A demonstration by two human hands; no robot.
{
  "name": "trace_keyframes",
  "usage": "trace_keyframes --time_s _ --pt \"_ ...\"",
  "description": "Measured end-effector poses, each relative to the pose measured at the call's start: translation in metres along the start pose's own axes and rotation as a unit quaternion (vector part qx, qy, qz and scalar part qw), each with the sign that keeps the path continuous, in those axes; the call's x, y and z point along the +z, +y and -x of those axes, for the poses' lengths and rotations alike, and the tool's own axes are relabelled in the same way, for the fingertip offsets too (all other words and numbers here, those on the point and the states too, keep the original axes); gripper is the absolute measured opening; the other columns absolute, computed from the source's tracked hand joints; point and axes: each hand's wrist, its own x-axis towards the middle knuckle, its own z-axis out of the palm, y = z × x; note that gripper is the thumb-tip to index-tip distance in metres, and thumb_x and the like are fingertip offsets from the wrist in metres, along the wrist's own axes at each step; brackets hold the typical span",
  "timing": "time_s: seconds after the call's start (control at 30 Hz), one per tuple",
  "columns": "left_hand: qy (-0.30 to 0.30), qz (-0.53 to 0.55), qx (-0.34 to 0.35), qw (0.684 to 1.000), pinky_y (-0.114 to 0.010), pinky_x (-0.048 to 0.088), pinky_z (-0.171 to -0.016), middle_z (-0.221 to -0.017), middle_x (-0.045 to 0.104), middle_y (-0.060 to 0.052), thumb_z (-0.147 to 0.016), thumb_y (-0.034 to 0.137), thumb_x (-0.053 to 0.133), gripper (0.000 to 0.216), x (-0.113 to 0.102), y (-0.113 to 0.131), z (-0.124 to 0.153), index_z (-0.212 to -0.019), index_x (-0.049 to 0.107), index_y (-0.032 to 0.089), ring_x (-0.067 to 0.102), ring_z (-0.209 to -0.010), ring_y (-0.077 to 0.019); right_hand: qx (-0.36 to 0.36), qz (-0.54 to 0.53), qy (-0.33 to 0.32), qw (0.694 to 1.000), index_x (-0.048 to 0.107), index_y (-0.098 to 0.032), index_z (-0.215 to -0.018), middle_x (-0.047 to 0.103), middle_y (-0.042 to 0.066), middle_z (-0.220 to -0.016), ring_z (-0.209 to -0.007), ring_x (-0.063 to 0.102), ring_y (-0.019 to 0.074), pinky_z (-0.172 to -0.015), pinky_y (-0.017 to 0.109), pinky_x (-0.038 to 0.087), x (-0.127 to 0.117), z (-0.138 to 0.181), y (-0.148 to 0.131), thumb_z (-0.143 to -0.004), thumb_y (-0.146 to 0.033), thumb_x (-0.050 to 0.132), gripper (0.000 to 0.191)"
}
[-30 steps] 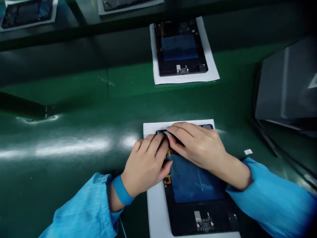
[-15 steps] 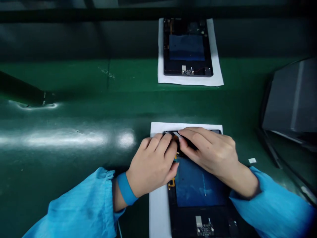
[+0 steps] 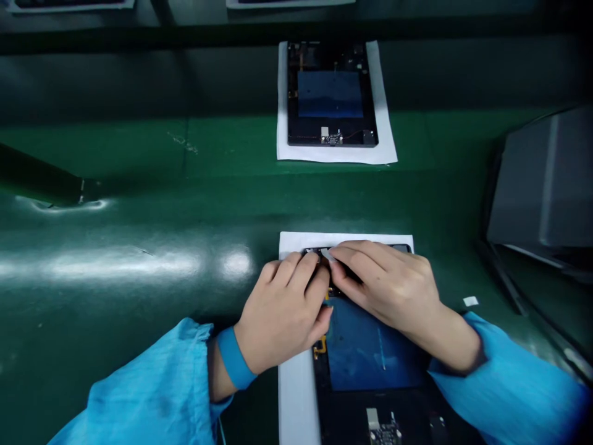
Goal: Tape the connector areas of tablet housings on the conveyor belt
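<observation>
Fingers of the left hand [image 3: 285, 312] lie curled and side by side, tips down at the far left corner of an opened tablet [image 3: 354, 358]; whether they pinch anything, I can't tell. That tablet sits on a white sheet [image 3: 296, 395] on the green worktop [image 3: 185, 216], beneath both hands. Across to the right hand [image 3: 393, 284]: thumb and forefinger clamped on a small pale strip [image 3: 327, 254], just beside the left fingertips. What's changed this last half second? Hardly anything! Both hands stay at that far edge, strip still pinched, so the close work there looks unfinished. Farther right, a white scrap [image 3: 471, 301], untouched.
</observation>
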Motion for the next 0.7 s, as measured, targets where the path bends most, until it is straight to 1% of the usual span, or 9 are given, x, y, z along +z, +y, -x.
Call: trace_keyframes --time_s 0.17,0.43,0.6,0.7 --pt "-0.002 0.001 0.0 1.0 -0.041 0.04 -0.087 -0.127 0.051 -0.015 -0.089 0.035 0.047 0.042 0.0006 -0.0006 0.0012 -0.122 0.053 0.009 0.045 -0.115 -0.0305 -0.003 -0.011 0.002 1.0 0.063 -0.014 -0.089 0.069 0.003 -0.087 -0.073 0.066 0.0153 -0.064 0.026 0.049 0.0001 0.0015 0.0004 -0.087 -0.014 0.061 0.002" --pt "0.007 0.005 -0.002 1.0 -0.04 0.04 -0.086 -0.125 0.052 -0.015 -0.088 0.035 0.047 0.042 0.0007 -0.0005 0.0005 -0.121 0.053 0.009 0.046 -0.114 -0.0304 -0.005 -0.014 0.013 1.0 0.062 -0.014 -0.087 0.069 0.002 -0.086 -0.069 0.065 0.0145 -0.06 0.026 0.048 -0.0006 0.0009 0.0004 -0.087 -0.014 0.061 0.002" --pt "0.0 0.011 -0.005 1.0 -0.041 0.04 -0.087 -0.126 0.051 -0.015 -0.088 0.035 0.049 0.043 0.0019 -0.0002 0.0012 -0.122 0.053 0.01 0.045 -0.116 -0.0305 -0.004 -0.02 0.025 0.999 0.062 -0.014 -0.088 0.069 0.002 -0.083 -0.066 0.064 0.0138 -0.058 0.025 0.047 -0.001 0.0008 0.0002 -0.087 -0.014 0.061 0.002" --pt "-0.001 0.013 -0.006 1.0 -0.041 0.041 -0.087 -0.127 0.051 -0.015 -0.088 0.035 0.049 0.042 0.0015 -0.0005 0.0012 -0.122 0.053 0.01 0.045 -0.116 -0.0304 0.001 -0.025 0.02 0.999 0.062 -0.014 -0.089 0.069 0.002 -0.085 -0.067 0.064 0.0134 -0.058 0.025 0.047 -0.0005 0.002 0.0009 -0.087 -0.015 0.06 0.003"
